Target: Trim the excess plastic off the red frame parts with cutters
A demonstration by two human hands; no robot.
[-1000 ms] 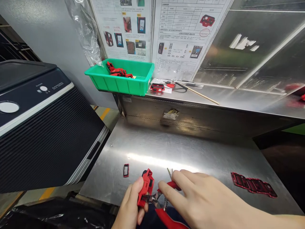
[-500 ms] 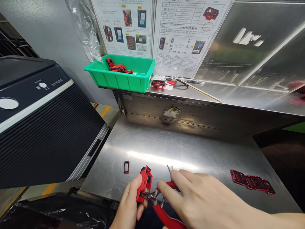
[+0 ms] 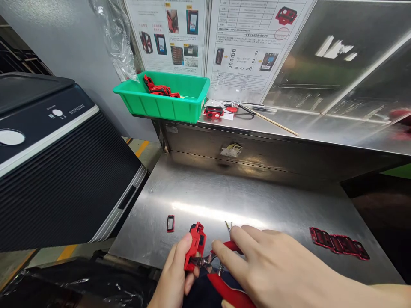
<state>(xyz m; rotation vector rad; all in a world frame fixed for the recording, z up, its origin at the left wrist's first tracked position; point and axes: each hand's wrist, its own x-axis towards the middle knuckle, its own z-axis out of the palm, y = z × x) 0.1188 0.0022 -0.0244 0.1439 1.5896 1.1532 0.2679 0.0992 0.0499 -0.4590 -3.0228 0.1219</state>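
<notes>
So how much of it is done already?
Hard to be sure, but the red parts in the green bin could be done. The left hand holds a red piece; the right hand has red-handled pliers on it. A row of red frames might be left.

A black ribbed appliance stood at left, near crumpled black plastic sheeting. Clear plastic hung beside printed sheets, while a thin wooden stick lay on a metal shelf beneath them.
</notes>
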